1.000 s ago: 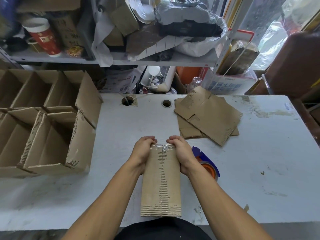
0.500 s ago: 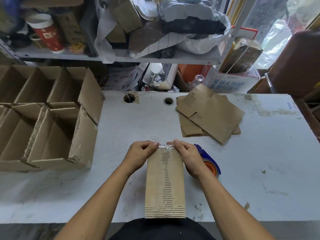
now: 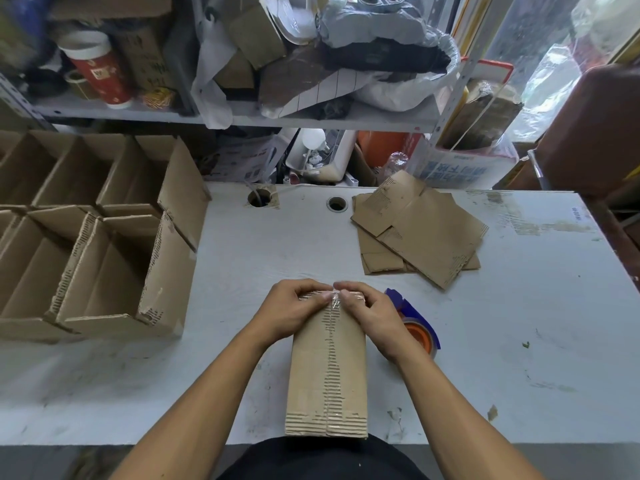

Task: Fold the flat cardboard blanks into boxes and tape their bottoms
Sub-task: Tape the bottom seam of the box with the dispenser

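left hand [image 3: 294, 308], right hand [image 3: 372, 313] side by side, fingers curled, thumbs nearly touching

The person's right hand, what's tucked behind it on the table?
A blue tape dispenser with an orange-cored roll sits behind the right hand; the hand and wrist cover its near side.

Little can be read here. The white carton [image 3: 460, 169] behind the desk's far edge carries a row of large blue Chinese characters on its front face, cut off by the desk and too blurred to make out. The red paper cup [image 3: 98, 69] on the shelf bears a pale printed emblem whose marks cannot be read. The brown box [image 3: 143, 53] just behind the cup shows faint dark print, also illegible. A small blue mark [image 3: 577, 213] sits near the far right edge of the desk [image 3: 519, 341], too small to tell.
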